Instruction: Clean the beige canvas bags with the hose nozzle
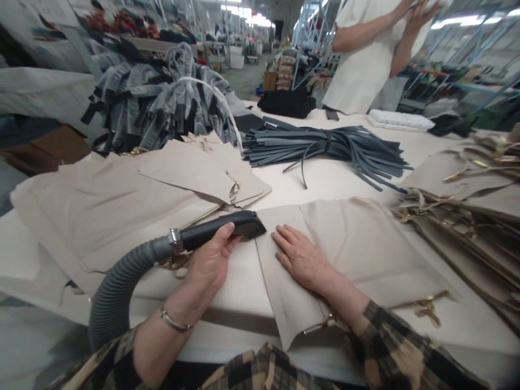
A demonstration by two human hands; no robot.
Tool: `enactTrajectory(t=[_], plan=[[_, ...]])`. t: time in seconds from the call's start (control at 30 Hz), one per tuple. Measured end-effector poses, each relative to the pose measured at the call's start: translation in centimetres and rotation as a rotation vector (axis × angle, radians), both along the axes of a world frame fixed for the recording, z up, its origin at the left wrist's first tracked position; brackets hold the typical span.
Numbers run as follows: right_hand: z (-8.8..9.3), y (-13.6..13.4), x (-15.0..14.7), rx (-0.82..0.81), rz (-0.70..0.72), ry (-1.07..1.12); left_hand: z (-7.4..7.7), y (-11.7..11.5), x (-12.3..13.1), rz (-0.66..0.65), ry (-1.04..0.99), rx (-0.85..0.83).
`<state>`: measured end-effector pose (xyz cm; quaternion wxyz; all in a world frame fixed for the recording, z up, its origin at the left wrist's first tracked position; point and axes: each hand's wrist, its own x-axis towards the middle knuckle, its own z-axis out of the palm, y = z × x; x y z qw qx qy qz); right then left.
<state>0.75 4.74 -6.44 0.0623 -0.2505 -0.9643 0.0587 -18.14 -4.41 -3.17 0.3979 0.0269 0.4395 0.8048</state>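
My left hand (213, 257) is wrapped round a black vacuum nozzle (221, 227) that is clamped to a ribbed grey hose (122, 281). The nozzle's mouth is at the left edge of a beige fabric piece (349, 244). On that piece my right hand (300, 254) lies flat, palm down, with its fingers stretched out towards the nozzle. Gold-coloured zipper hardware (426, 310) shows at the fabric's near right edge. Left of the nozzle lies a stack of similar beige pieces (101, 195), partly behind the hose.
A bundle of dark grey strips (325, 143) lies across the table (280, 181). Plastic-wrapped dark items (158, 97) are heaped at the back left. More beige pieces with zippers (467, 216) are piled on the right. Across the table stands a person in white (357, 59).
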Motion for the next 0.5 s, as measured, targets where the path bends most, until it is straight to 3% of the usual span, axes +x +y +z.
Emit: enactTrajectory(t=[0.2,0.5], plan=[[0.5,0.2,0.0,-0.006,-0.014,0.016,-0.7,3.3,0.9,0.0,0.008,0.004],[0.0,0.2,-0.1,-0.011,0.004,0.065,-0.1,-1.8,0.1,-0.011,0.096,-0.034]])
